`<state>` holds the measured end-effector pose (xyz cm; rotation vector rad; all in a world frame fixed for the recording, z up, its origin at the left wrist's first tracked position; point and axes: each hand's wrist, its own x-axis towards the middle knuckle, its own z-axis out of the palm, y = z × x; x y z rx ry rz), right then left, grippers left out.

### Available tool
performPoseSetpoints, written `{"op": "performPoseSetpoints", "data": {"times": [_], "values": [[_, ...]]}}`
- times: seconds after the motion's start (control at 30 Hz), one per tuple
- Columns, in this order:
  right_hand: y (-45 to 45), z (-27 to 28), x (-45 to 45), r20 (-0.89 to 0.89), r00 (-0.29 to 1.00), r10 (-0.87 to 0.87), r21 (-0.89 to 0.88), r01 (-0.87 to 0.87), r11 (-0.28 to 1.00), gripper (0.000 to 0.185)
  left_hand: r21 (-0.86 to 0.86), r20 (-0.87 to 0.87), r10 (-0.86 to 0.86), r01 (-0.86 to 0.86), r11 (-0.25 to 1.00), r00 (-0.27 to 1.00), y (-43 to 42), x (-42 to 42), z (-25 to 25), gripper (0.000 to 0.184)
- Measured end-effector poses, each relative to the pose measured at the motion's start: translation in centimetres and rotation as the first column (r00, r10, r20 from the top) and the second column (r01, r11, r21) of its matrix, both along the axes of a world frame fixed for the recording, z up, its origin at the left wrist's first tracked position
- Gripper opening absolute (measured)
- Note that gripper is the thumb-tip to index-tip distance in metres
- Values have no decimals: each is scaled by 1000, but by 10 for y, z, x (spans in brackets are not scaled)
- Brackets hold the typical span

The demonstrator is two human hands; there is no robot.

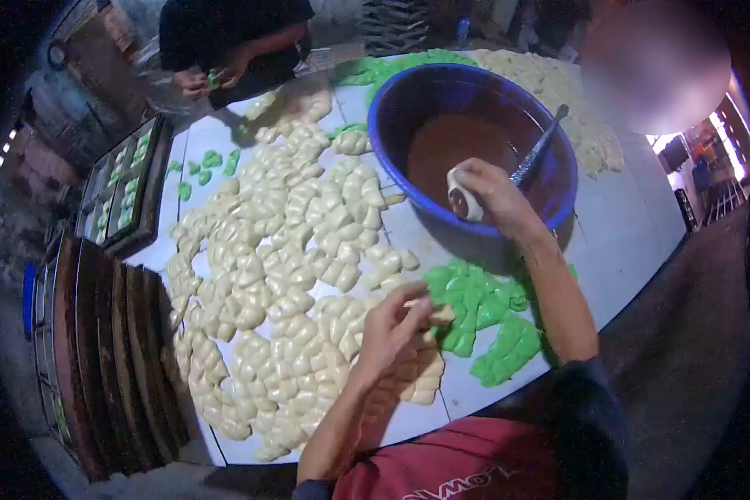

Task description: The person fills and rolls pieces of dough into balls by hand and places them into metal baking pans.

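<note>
My right hand (493,198) is closed around a cream dough piece (468,204) with brown filling showing in its opening, over the near rim of a blue tub (392,171). Brown filling (458,150) lies inside the tub, and a spoon-like utensil (542,146) leans against its right side. Lower down, my left hand (394,327) has its fingers pinched on a small cream dough piece (442,314), at the edge of the green dough pieces (475,304). Many cream dough pieces (287,258) cover the table to the left of my hands.
Stacked dark trays (100,358) stand along the table's left edge. Behind them, a divided tray (125,187) holds green-and-white pieces. Across the table (642,217), another person (233,50) handles a small green piece. More pale dough (550,92) lies behind the tub.
</note>
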<state>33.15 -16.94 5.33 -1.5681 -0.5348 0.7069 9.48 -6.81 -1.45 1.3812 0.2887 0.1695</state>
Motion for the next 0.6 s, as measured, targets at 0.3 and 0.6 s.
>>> {"op": "performPoseSetpoints", "data": {"times": [0.3, 0.6], "values": [[61, -23, -144, -446, 892, 72, 415, 134, 900, 14, -675, 35, 227, -145, 724, 973, 32, -28, 17, 50], [115, -51, -284, 302, 935, 185, 84, -219, 972, 51, -351, -141, 600, -606, 714, 788, 110, -169, 16, 30]]}}
